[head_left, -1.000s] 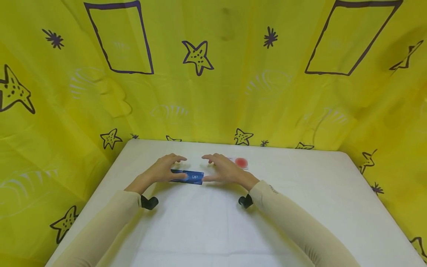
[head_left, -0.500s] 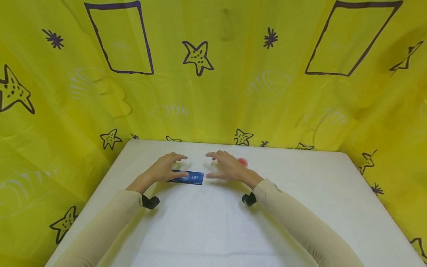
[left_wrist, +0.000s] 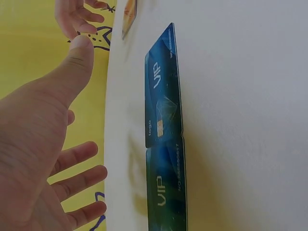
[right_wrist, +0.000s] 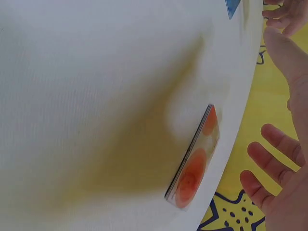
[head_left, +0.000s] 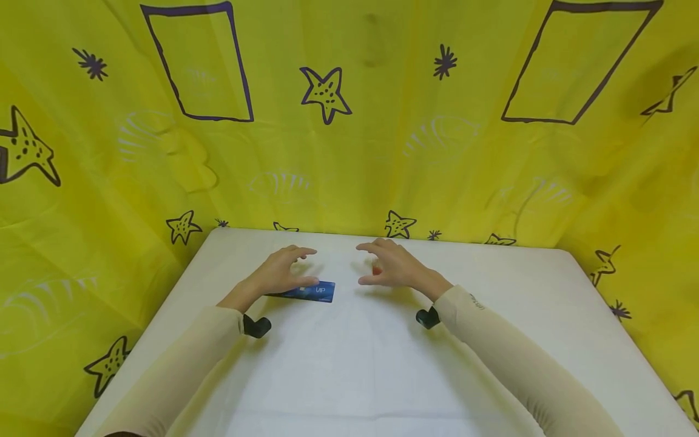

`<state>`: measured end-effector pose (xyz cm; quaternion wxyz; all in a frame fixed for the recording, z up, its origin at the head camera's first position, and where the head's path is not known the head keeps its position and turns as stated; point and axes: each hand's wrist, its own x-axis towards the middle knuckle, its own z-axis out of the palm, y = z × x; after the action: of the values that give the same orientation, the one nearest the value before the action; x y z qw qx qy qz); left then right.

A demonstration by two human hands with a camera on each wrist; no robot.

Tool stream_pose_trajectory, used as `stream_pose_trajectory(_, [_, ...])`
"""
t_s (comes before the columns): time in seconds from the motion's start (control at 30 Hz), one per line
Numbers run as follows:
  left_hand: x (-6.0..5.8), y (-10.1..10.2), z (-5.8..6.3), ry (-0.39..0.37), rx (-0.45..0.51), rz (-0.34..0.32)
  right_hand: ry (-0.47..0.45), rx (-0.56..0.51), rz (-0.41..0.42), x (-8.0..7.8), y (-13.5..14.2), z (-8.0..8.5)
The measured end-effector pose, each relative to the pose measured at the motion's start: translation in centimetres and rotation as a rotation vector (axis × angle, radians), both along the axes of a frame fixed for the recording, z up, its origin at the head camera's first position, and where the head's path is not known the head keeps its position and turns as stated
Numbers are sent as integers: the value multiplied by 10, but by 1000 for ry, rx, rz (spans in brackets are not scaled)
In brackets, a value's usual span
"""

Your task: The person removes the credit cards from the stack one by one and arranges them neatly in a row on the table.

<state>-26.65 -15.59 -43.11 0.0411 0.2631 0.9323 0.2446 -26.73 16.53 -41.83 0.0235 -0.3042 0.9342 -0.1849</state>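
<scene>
Two blue cards printed "VIP" lie end to end on the white table, the nearer-to-centre card [head_left: 323,292] in plain sight in the head view and the other card [left_wrist: 166,187] mostly behind my left hand [head_left: 281,271]. That hand hovers over them with its fingers spread and relaxed, holding nothing. My right hand [head_left: 403,267] is off to the right, thumb and fingers apart and nothing between them. Below and behind it is a thin stack of pale cards with orange-red circles [right_wrist: 192,173], of which only a red bit shows in the head view.
The white table [head_left: 338,376] has a yellow curtain [head_left: 360,152] with drawn starfish and shells along its far edge and sides. A dark wrist mount [head_left: 256,326] hangs under the left wrist, another mount [head_left: 428,317] under the right.
My right hand has moved right, away from the blue cards' end, and now overlaps the red-circled stack. My left hand has shifted slightly right and away from me. The blue cards have barely moved.
</scene>
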Motion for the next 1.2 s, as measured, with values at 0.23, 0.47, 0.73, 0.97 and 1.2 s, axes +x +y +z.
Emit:
stream_pose_trajectory(0.23, [-4,10,0,18,47,-42,14,-52,-20,2,19,1])
stream_pose_trajectory(0.47, [-4,20,-1,4,94,-53,39,-54,-52,2,39,-3])
stream_pose_trajectory(0.73, [-5,29,-1,-4,58,-38,25,-42,-83,2,61,-4])
stream_pose_trajectory(0.97, [-7,41,-1,-26,82,-35,-6,-62,-67,2,79,-6])
stream_pose_trajectory(1.2, [-9,58,-4,-19,96,-56,-35,-89,-52,-2,86,-11])
